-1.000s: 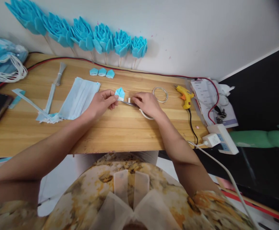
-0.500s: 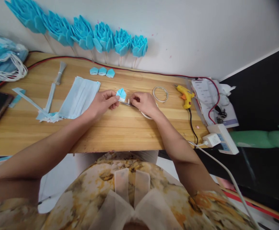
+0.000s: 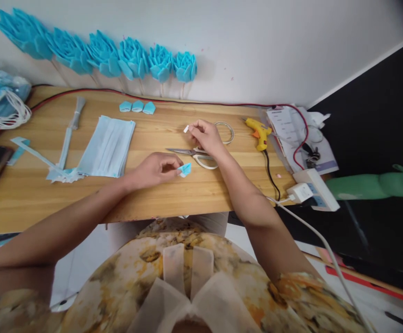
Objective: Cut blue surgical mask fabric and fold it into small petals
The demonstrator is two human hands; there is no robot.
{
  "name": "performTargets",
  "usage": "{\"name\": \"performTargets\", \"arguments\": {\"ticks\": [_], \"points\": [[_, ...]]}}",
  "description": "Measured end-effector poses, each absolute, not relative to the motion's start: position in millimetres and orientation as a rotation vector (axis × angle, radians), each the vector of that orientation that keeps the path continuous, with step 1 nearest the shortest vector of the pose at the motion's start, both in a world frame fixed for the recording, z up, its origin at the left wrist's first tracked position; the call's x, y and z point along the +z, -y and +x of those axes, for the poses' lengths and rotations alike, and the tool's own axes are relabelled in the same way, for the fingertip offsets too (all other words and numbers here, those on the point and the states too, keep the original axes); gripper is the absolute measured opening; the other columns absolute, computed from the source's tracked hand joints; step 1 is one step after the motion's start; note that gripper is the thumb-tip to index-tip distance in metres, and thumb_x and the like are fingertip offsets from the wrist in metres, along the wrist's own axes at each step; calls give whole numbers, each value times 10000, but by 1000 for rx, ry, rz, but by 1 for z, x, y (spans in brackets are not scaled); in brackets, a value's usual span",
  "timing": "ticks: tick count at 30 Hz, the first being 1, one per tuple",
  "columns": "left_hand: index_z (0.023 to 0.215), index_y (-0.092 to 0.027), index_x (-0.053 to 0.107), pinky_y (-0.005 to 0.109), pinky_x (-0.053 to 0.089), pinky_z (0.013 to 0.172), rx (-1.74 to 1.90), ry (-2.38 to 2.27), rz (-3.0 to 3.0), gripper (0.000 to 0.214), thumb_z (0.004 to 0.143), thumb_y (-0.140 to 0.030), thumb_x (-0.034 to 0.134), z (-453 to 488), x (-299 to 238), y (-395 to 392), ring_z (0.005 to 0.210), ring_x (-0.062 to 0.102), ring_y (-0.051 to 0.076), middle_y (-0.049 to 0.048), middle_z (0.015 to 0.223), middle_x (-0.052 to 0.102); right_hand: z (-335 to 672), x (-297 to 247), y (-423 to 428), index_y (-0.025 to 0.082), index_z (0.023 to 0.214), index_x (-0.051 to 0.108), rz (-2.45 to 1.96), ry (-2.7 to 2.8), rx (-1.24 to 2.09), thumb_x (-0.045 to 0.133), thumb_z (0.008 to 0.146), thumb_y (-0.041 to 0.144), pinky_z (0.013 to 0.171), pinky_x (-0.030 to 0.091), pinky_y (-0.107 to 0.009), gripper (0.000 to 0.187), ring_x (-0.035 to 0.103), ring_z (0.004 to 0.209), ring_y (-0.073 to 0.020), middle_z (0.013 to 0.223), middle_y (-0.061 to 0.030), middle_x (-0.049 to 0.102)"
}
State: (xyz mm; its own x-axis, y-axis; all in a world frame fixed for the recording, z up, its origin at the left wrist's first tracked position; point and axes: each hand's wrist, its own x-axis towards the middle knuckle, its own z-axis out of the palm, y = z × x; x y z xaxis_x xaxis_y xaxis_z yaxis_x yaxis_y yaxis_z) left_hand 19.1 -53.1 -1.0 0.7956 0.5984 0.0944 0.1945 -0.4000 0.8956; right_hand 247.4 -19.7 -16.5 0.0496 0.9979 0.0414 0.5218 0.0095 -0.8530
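My left hand (image 3: 158,170) pinches a small folded piece of blue mask fabric (image 3: 185,169) between thumb and fingers, low over the table. Further back, my right hand (image 3: 204,135) is closed on a short white strip (image 3: 186,129), which looks like tape. Under that hand lie scissors (image 3: 184,151) with white handles, their blades pointing left. A roll of tape (image 3: 232,134) rests just right of my right hand, partly hidden by it. Left of my left hand is a stack of light blue face masks (image 3: 107,145).
Three folded blue pieces (image 3: 137,106) sit in a row at the back. Several blue fabric flowers (image 3: 132,60) on sticks lean against the wall. A yellow glue gun (image 3: 260,134) lies right, with a power strip (image 3: 321,194) at the table edge. Cut mask scraps (image 3: 63,173) lie left.
My hands have moved apart: the left came toward me with the blue piece, the right went slightly back with the white strip. The scissors are now more visible.
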Motion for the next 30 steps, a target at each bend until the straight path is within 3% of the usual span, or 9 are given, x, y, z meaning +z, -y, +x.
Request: {"name": "performTargets", "arguments": {"ticks": [6,12,19,23,27,30], "points": [[735,-186,640,400,513,988,438,-427,2407,150,871,-168,581,60,9,73,1163,696,291,130,1283,740,270,-18,7,201,940,718,-1813,1805,460,538,977,304,713,420,-278,210,655,780,-168,879,-32,783],[772,-168,652,406,513,896,338,-501,2678,151,877,-119,555,110,5,81,940,674,279,117,938,739,267,-22,6,214,1076,747,-1908,1975,282,502,1023,333,717,382,-310,277,679,839,-208,981,-55,806],[848,-137,688,409,490,877,363,-553,2755,200,946,-171,516,112,0,80,979,637,296,134,916,695,261,-16,13,209,1193,708,-1947,2092,169,427,1066,338,716,372,-323,335,706,883,-244,1040,-80,812],[841,-144,691,417,482,869,332,-498,2717,152,908,-190,563,109,1,75,953,623,291,145,955,705,261,-15,12,199,1218,688,-1962,2099,164,399,1078,338,713,371,-324,350,710,892,-246,1043,-87,810],[692,-190,608,370,436,715,211,-525,2586,208,884,-194,527,92,2,83,761,590,240,77,723,643,263,-16,12,190,1230,676,-1933,2137,189,379,1090,329,723,368,-314,357,712,895,-233,1065,-89,807],[716,-188,602,382,459,836,293,-368,2554,199,889,-176,506,74,1,91,815,601,230,75,787,682,262,-15,13,180,1226,678,-1910,2155,194,393,1088,323,721,364,-310,348,713,895,-231,1077,-96,807]]}}
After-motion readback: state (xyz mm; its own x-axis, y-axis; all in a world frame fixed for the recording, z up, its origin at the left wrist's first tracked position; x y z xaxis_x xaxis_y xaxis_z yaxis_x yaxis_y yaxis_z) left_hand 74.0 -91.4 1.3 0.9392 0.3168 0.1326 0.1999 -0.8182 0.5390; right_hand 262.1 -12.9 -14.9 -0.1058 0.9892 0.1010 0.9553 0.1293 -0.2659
